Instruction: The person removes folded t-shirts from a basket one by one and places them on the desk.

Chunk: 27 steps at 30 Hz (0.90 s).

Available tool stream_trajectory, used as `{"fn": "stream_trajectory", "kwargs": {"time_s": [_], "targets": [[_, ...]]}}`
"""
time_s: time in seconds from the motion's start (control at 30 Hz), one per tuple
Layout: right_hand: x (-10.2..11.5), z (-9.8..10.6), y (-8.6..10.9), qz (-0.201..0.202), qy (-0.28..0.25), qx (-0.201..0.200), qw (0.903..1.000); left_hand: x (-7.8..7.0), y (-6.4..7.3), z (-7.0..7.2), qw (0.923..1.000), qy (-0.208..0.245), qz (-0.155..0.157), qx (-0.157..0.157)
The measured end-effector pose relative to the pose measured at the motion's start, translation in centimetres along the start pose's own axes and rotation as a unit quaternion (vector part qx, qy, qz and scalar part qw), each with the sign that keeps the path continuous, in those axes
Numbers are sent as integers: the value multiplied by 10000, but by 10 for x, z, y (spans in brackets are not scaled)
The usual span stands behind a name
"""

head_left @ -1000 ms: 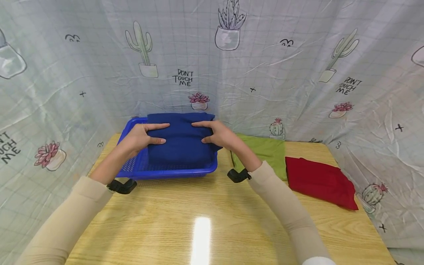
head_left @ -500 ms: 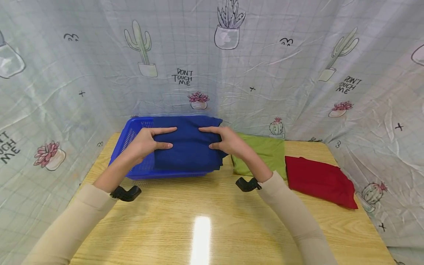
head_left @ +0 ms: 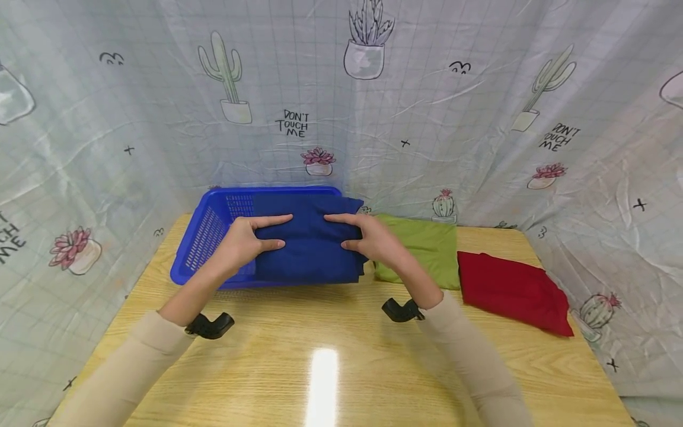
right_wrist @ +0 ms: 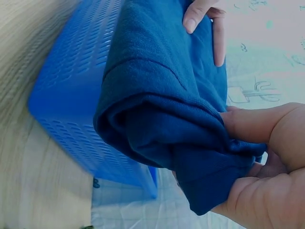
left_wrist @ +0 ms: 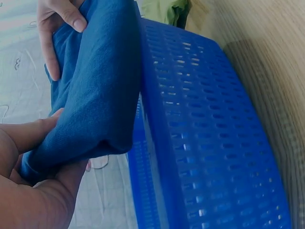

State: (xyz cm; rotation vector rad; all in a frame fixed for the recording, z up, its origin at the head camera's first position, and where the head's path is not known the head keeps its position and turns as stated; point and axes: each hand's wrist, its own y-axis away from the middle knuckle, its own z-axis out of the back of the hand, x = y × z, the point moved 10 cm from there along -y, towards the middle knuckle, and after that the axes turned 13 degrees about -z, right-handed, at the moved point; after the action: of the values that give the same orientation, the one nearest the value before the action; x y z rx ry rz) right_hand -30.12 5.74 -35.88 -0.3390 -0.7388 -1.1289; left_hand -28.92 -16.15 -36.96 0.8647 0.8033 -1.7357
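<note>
A folded dark blue cloth, apparently a garment, is held up over the right part of a blue plastic basket. My left hand grips its left side, thumb on top and other fingers underneath in the left wrist view. On the opposite side my right hand holds the cloth the same way; the right wrist view shows the open folds of its end hanging near the fingers. The cloth hides the basket's right end in the head view.
To the right of the basket a folded green cloth lies on the wooden table. Beside it is a folded red cloth. A printed curtain encloses the table at the back and sides.
Both hands have carried the blue cloth rightward and toward me, from over the basket's middle to its right end. More of the basket's left side shows. Green and red cloths stay put.
</note>
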Motion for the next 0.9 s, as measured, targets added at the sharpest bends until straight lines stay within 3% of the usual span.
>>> {"fn": "stream_trajectory", "kwargs": {"time_s": [0.57,0.9], "targets": [[-13,-5,13,81,-525,-279,9982,0,8,-12,9997,72,-157,-165],[-20,-3,22,83,-575,-300,9979,-4,9,-23,9990,340,-254,-170]]}}
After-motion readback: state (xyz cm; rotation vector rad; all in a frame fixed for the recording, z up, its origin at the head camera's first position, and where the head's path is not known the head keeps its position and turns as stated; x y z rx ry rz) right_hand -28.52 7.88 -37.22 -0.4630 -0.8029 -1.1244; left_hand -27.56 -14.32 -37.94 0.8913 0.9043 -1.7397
